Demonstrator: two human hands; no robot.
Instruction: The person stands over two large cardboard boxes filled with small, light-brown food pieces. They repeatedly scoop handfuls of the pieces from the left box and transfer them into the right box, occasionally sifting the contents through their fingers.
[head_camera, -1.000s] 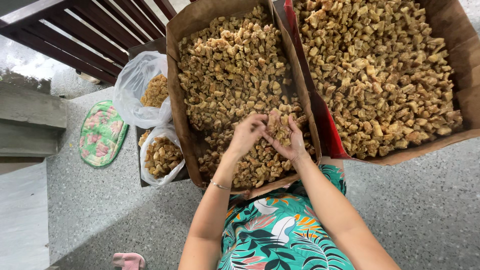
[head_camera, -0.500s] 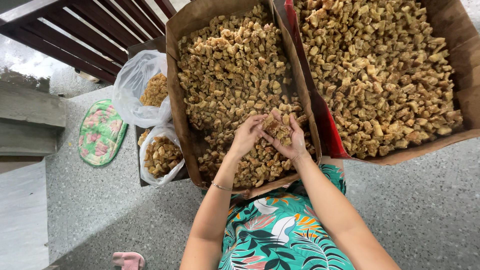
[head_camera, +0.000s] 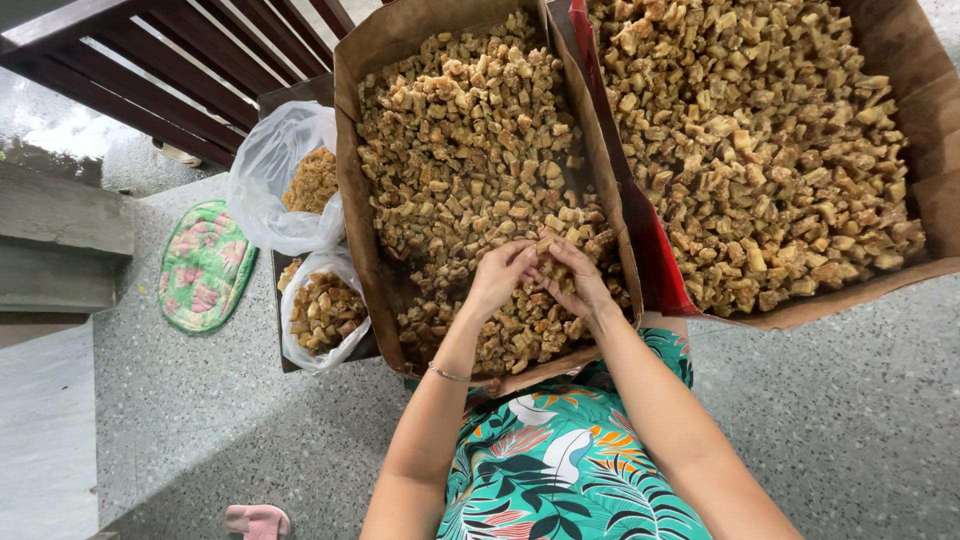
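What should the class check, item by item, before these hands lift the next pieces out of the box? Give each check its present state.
1. Both hands over the same box: ok. Left hand and right hand meet above the left box.
2. Pieces within reach: ok. The fried pieces fill the box.
3. A piece held between the fingers: ok, though how many cannot be told.
4. Open bag nearby: ok. The lower plastic bag sits beside the box, mouth open.
5. Room left in that bag: cannot tell.
6. Second box full: ok.
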